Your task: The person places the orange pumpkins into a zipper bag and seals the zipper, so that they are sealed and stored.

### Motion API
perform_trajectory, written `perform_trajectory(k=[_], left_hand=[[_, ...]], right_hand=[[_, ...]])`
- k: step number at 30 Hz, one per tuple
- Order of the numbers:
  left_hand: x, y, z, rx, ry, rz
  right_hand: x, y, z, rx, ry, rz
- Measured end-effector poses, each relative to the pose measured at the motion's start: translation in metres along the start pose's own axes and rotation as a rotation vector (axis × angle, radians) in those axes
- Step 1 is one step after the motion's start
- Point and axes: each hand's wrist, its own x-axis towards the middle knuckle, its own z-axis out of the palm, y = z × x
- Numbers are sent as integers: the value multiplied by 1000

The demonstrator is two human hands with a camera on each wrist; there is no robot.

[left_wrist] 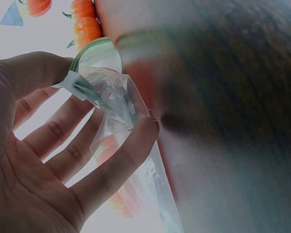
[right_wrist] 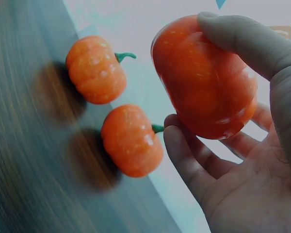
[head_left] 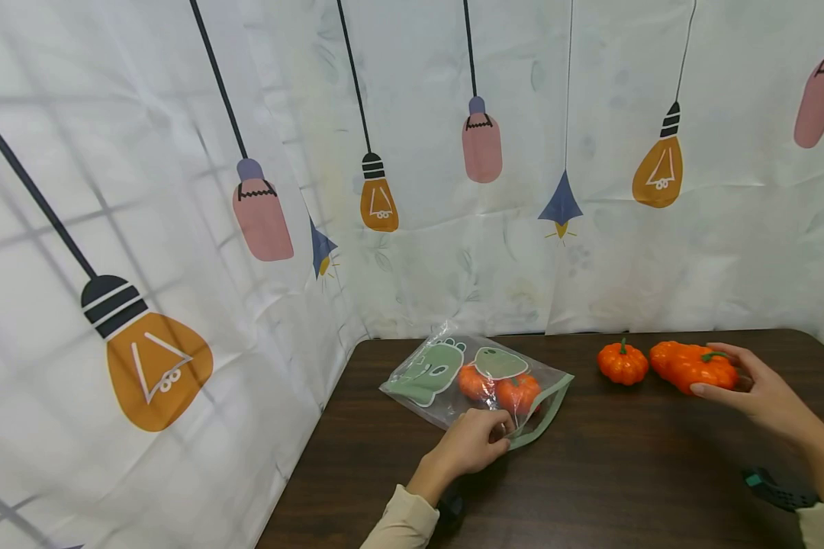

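My left hand (head_left: 472,442) pinches the green-edged opening of a clear zip bag (head_left: 432,374) that lies on the table. In the left wrist view the zip bag's slider (left_wrist: 77,85) sits at the thumb and fingers. Inside the bag are small orange pumpkins (head_left: 518,394), seen through the plastic. My right hand (head_left: 769,389) grips another small pumpkin (right_wrist: 203,77) between thumb and fingers, apart from the table in the right wrist view. Beyond it two more pumpkins with green stems, a left one (head_left: 622,363) and a right one (right_wrist: 132,141), stand on the table.
The dark wooden table (head_left: 611,473) reaches back to a white curtain (head_left: 439,259) printed with hanging lamps. The same curtain runs along the table's left side. Dark bands are worn at both wrists, the right band (head_left: 779,489) showing most plainly.
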Motion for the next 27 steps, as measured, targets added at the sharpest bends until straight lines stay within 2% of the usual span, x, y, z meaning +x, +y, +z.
perform_trajectory(k=[10, 22, 27], left_hand=[[1, 1, -1, -18, 9, -3], [0, 2, -2, -9, 42, 3], [0, 1, -2, -5, 71, 6]], right_hand=[[2, -15, 7, -34, 8, -79], [0, -31, 19, 12, -50, -160], [1, -38, 26, 16, -76, -162]])
